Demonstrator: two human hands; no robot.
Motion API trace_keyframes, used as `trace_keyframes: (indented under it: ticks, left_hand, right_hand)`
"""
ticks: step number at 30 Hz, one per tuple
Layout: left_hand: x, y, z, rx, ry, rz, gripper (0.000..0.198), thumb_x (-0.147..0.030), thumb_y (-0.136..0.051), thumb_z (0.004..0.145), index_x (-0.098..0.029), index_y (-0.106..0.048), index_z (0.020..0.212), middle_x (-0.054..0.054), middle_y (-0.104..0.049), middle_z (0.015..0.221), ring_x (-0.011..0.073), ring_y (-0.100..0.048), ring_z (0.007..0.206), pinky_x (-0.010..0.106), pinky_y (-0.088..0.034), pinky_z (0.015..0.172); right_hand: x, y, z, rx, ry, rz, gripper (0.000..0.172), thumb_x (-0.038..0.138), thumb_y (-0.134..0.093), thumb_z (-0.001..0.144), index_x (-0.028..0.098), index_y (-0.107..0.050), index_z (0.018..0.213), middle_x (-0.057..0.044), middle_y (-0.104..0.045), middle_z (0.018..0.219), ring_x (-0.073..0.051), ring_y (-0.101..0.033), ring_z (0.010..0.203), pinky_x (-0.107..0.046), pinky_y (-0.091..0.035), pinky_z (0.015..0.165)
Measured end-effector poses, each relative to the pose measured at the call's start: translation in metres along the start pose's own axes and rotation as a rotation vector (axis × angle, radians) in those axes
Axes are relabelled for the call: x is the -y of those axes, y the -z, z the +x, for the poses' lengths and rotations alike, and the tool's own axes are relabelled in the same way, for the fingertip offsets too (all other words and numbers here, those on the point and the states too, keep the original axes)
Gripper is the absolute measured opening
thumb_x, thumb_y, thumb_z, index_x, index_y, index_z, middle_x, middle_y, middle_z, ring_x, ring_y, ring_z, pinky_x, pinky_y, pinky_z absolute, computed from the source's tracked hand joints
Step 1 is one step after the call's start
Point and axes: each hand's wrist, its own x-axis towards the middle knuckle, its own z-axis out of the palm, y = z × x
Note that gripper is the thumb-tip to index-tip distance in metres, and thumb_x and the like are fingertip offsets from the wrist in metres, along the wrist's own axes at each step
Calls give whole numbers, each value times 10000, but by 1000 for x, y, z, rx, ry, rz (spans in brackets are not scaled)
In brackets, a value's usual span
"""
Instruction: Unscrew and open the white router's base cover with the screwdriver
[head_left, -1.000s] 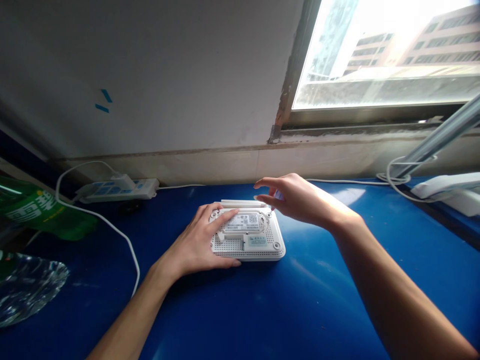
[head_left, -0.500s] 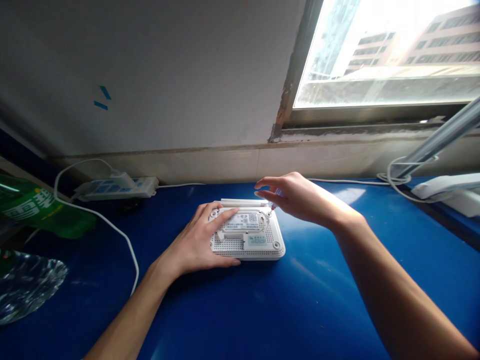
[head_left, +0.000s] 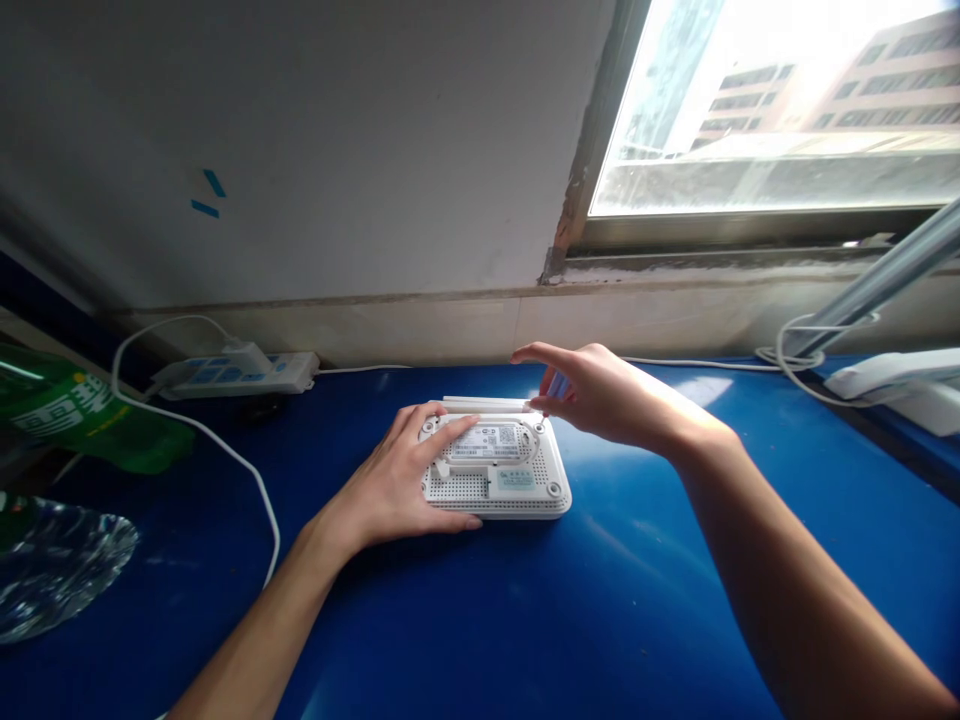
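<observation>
On a blue tabletop (head_left: 660, 600), a white router (head_left: 517, 497) lies underside up, its oval panel still in place. The left hand (head_left: 397, 475) presses flat on it, fingers spread; the right hand (head_left: 600, 395) pinches a small pale tool (head_left: 556, 386) at the router's far corner.

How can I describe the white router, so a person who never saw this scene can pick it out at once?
Find the blue table under the window, then look right of the power strip. The router lies there with its perforated, labelled underside up, its antennas folded along the far edge, and the left hand spread on top.
</observation>
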Motion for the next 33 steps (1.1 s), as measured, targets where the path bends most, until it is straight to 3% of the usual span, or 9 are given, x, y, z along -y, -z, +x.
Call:
trace_keyframes:
  ticks: [7, 12, 17, 22, 28, 31, 33]
  left_hand:
    - [-1, 1, 0, 4, 9, 3, 1094, -801, -826, 709, -513, -319, 1635, 79, -279, 1650, 425, -289, 1539, 661, -428, 1205]
    - [-7, 4, -1, -19, -1, 47, 1081, -864, -781, 702, -480, -374, 1627, 95, -340, 1628, 445, -285, 1529, 697, -391, 1211]
    - [-22, 0, 5, -153, -55, 54, 790, -727, -690, 910, -344, -518, 1579, 118, -444, 1607, 428, -238, 1563, 675, -322, 1261]
    - [-48, -6, 24, -276, -115, -38, 464, -443, -682, 1000, -201, -694, 1396, 130, -650, 1379, 325, -478, 1397, 527, -436, 1220]
    - [-69, 6, 59, -137, -118, 18, 476, -486, -710, 976, -244, -716, 1386, 111, -673, 1355, 325, -512, 1363, 500, -469, 1162]
    - [-62, 19, 79, 1, -86, -56, 456, -485, -702, 972, -256, -730, 1365, 97, -688, 1362, 305, -564, 1336, 449, -463, 1149]
    - [-53, 28, 91, 31, -58, -86, 433, -457, -683, 973, -233, -742, 1339, 89, -735, 1300, 279, -651, 1223, 385, -512, 1055]
  right_hand:
    - [-2, 0, -4, 43, 65, 75, 832, 87, -778, 884, 384, -459, 1593, -2, -807, 1012, -157, -749, 772, -215, -535, 627]
    - [-2, 6, -6, 3, 99, 77, 846, 73, -744, 891, 409, -443, 1606, -1, -798, 974, -164, -745, 766, -226, -548, 635]
    - [-2, 24, -13, -59, 140, 105, 839, 68, -725, 874, 387, -463, 1604, -3, -800, 949, -175, -757, 766, -247, -582, 657]
    - [-4, 39, -20, -112, 163, 185, 733, 171, -739, 898, 355, -519, 1572, -1, -799, 915, -192, -767, 773, -272, -616, 671]
    - [-12, 33, -17, -74, 105, 158, 706, 117, -743, 873, 344, -576, 1520, 10, -794, 895, -168, -743, 731, -243, -566, 637]
    - [-10, 22, -11, -27, 108, 148, 738, 62, -722, 860, 335, -567, 1529, 8, -790, 898, -153, -725, 713, -223, -526, 624]
    - [-8, 15, -8, -1, 99, 139, 719, 52, -694, 869, 326, -577, 1524, -3, -790, 914, -149, -719, 718, -215, -507, 622]
